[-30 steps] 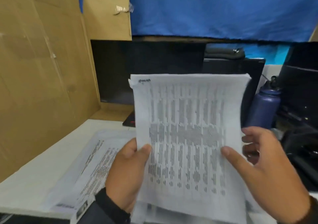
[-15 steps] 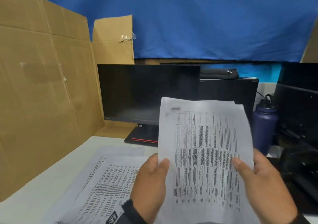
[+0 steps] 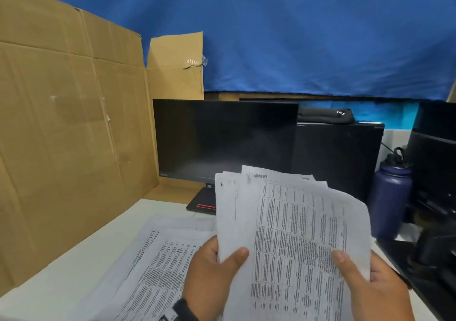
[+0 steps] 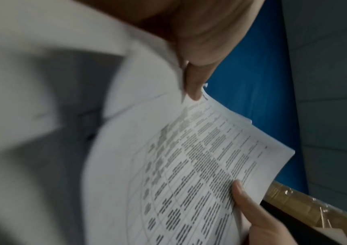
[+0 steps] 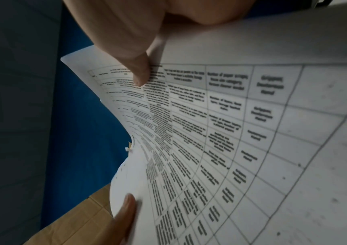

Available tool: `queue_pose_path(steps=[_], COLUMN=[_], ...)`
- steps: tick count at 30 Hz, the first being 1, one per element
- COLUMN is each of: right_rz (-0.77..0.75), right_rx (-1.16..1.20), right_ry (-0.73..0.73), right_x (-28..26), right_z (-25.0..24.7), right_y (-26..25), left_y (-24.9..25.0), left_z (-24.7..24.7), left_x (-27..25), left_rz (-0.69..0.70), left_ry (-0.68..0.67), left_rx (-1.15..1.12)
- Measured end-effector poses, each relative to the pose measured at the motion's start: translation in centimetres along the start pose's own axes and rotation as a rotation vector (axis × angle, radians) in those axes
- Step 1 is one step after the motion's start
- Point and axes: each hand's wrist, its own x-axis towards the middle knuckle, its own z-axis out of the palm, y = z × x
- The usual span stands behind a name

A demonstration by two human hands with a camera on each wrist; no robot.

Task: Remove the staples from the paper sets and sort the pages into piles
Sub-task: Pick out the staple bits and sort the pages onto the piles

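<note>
A sheaf of printed table pages (image 3: pixel 291 236) stands upright in front of me, its sheets fanned apart at the top. My left hand (image 3: pixel 217 266) grips its left edge, thumb on the front. My right hand (image 3: pixel 370 281) grips the right edge the same way. In the left wrist view my thumb (image 4: pixel 197 66) pinches the pages (image 4: pixel 199 165), with the other hand's thumb (image 4: pixel 243 195) lower down. In the right wrist view my thumb (image 5: pixel 134 63) presses on the printed sheet (image 5: pixel 220 132). No staple is visible to me. A pile of printed pages (image 3: pixel 153 266) lies on the white table (image 3: pixel 61 278) to the left.
A brown cardboard sheet (image 3: pixel 69 135) walls off the left side. A dark monitor (image 3: pixel 222 140) with a red-striped base stands behind the papers. A dark blue bottle (image 3: pixel 391 197) stands at the right, beside black equipment (image 3: pixel 434 172). Blue cloth (image 3: pixel 320 37) hangs at the back.
The sheaf has dropped lower in the view and tilted, and its sheets have fanned apart at the top. Both hands keep their grip on its edges.
</note>
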Motion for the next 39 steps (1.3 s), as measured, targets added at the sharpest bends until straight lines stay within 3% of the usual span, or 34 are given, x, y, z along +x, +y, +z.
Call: queue_pose_path(steps=[4, 7, 10, 13, 15, 18, 21, 25, 33, 39], right_rz=[-0.088, -0.120, -0.050, 0.056, -0.052, -0.211, -0.322, -0.295, -0.124, -0.059], right_rx=[0.108, 0.242, 0.292, 0.327, 0.169, 0.030, -0.196, -0.208, -0.089, 0.052], right_ry=[0.065, 0.017, -0.090, -0.175, -0.228, -0.101, -0.104, -0.100, -0.110, -0.122], right_x=[1.0, 1.5, 1.6, 3.1, 3.4, 2.4, 1.5, 1.8, 2.0, 2.6], right_z=[-0.3, -0.7, -0.6, -1.0, -1.2, 0.1, 0.8, 1.7, 2.3, 1.8], right_y=[-0.4, -0.6, -0.3, -0.6, -0.6, -1.2, -2.0, -2.6, 1.0, 2.0], left_y=[1.1, 1.9, 1.4, 0.9, 0.2, -0.1, 0.7, 1.1, -1.4, -2.5], left_z=[-0.9, -0.7, -0.1, 0.7, 0.8, 1.3, 1.6, 2.2, 1.7, 1.6], left_x=[0.7, 0.6, 0.1, -0.2, 0.5, 0.5, -0.2, -0.3, 0.3, -0.1], left_rz=[0.065, 0.105, 0.067, 0.085, 0.051, 0.127, 0.193, 0.224, -0.021, -0.044], left_ry=[-0.055, -0.121, -0.211, -0.209, -0.194, -0.068, 0.016, 0.022, 0.069, 0.053], left_rx=[0.011, -0.028, -0.054, -0.093, -0.177, -0.111, -0.035, 0.001, -0.052, 0.035])
